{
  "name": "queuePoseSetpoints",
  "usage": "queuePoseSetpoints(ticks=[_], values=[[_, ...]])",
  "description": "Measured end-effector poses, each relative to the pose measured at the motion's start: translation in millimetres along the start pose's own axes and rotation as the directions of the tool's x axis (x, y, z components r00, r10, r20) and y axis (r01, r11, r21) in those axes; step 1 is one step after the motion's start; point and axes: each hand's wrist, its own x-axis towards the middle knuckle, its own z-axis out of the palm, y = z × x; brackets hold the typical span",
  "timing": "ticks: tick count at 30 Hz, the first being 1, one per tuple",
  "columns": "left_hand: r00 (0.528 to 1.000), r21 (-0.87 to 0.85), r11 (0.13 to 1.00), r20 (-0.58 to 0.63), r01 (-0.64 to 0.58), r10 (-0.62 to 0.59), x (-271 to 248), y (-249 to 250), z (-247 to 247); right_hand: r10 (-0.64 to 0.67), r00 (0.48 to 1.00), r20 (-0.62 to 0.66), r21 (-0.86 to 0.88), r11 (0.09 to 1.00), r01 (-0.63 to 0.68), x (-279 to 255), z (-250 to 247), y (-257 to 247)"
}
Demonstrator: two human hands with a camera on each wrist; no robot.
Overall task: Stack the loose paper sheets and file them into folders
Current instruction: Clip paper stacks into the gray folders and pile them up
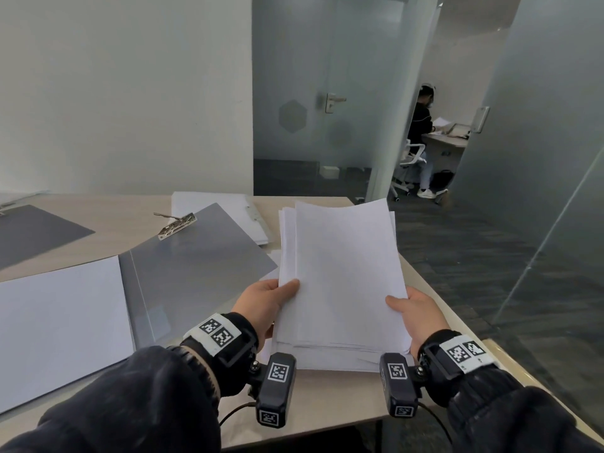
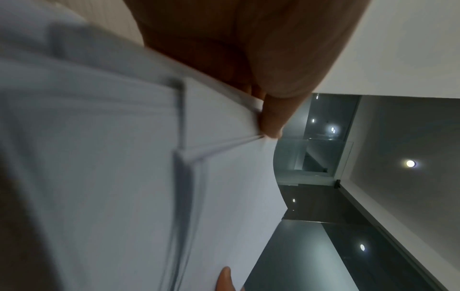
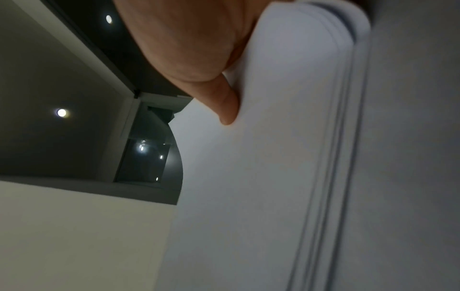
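Upright, paper stack (image 1: 343,273) between hands

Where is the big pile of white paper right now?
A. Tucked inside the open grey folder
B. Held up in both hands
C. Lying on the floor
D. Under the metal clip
B: the paper stack is held at its near end by the left hand and the right hand, thumbs on top, beside the open folder.
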Motion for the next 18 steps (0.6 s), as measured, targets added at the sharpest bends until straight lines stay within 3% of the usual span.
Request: queuePoseSetpoints(ticks=[3,10,18], values=[[0.999,-0.027,0.999,-0.029,0.031,-0.032,2.2,-0.3,4.2,0.02,1.0,-0.011,0.042,0.999,-0.02,1.5,-5.8,0.7],[0.998,-0.04,0.998,0.043,0.046,-0.044,11.9,0.2,6.2,0.06,0.998,-0.009,0.087,0.994,-0.059,0.3,-11.6,5.8],[0.996,-0.177,0.981,0.066,0.075,-0.065,6.1,1.6,14.0,0.035,0.999,-0.037,0.002,0.999,-0.035,6.6,-11.7,11.2]])
